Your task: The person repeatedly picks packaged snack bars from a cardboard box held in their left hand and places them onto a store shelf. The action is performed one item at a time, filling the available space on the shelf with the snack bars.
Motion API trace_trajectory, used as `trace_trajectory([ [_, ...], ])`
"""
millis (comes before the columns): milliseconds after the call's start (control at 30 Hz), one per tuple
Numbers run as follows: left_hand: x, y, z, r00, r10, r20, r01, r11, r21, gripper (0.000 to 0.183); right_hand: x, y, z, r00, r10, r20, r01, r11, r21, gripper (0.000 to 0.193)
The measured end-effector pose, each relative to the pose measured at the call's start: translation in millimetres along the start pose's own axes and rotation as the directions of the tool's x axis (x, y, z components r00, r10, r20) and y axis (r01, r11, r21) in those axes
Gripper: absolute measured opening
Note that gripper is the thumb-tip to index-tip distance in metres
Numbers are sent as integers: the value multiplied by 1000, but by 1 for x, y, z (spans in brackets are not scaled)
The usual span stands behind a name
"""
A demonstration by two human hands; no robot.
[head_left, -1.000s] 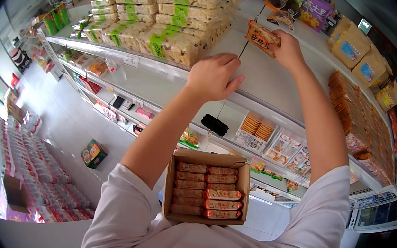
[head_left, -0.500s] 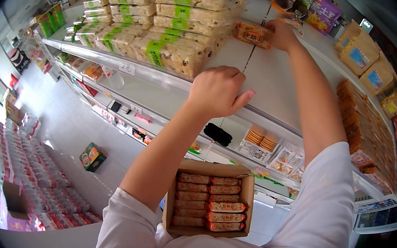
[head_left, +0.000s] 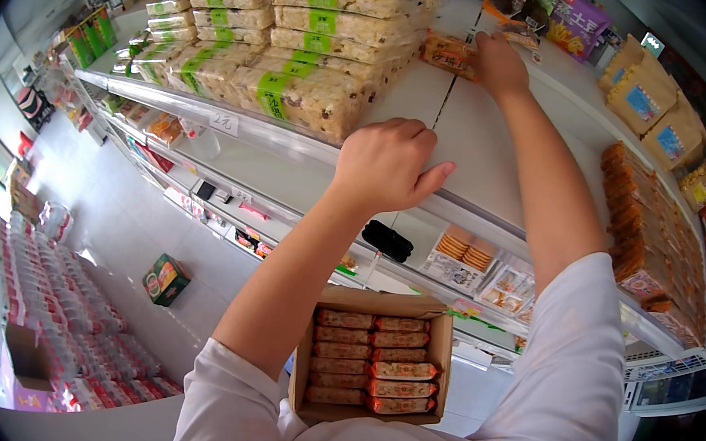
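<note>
My right hand [head_left: 503, 67] reaches far over the top shelf, its fingers closed on the right end of an orange-wrapped snack bar [head_left: 450, 54]. That bar lies at the shelf's surface, just right of the stacked puffed-rice cakes. My left hand [head_left: 389, 165] rests on the shelf's front edge with fingers curled in and thumb sticking out; nothing shows in it. Below my arms, against my body, is an open cardboard box [head_left: 443, 353]. Two columns of similar orange-wrapped bars [head_left: 400, 387] fill it.
Clear-wrapped puffed-rice cakes with green bands [head_left: 316, 86] are stacked on the shelf [head_left: 486, 162]. Packed brown snacks [head_left: 647, 237] and paper bags [head_left: 633, 91] stand at right. Lower shelves hold a black bundle [head_left: 387, 240] and biscuits. Bottle packs [head_left: 56, 300] and a green box [head_left: 165, 279] are on the floor.
My right hand and the snack bar have shifted slightly farther back on the shelf. The left hand stays at the shelf edge, and the box has hardly moved.
</note>
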State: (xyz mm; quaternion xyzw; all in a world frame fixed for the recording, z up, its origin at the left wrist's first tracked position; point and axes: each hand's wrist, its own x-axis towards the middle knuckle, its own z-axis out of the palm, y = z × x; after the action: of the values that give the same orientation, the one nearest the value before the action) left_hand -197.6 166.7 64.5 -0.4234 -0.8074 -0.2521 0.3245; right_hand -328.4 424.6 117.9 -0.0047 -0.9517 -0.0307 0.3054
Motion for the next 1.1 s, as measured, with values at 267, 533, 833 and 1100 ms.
trace_trajectory([
  [267,0,-1,-1,1000,5,-6,-5,1000,-25,30,-1,-6,-15,992,17,127,-5,995,-97,23],
  [533,-1,1,-1,1000,-32,-2,32,1000,1,28,-10,-15,-56,957,-45,288,80,991,-111,26],
  [833,2,5,2,1000,-19,11,19,999,29,29,-90,-19,-118,975,-182,129,145,957,251,29],
  [1100,-1,0,8,1000,-20,3,20,996,83,27,-308,-78,-149,814,-407,413,-253,393,884,15],
])
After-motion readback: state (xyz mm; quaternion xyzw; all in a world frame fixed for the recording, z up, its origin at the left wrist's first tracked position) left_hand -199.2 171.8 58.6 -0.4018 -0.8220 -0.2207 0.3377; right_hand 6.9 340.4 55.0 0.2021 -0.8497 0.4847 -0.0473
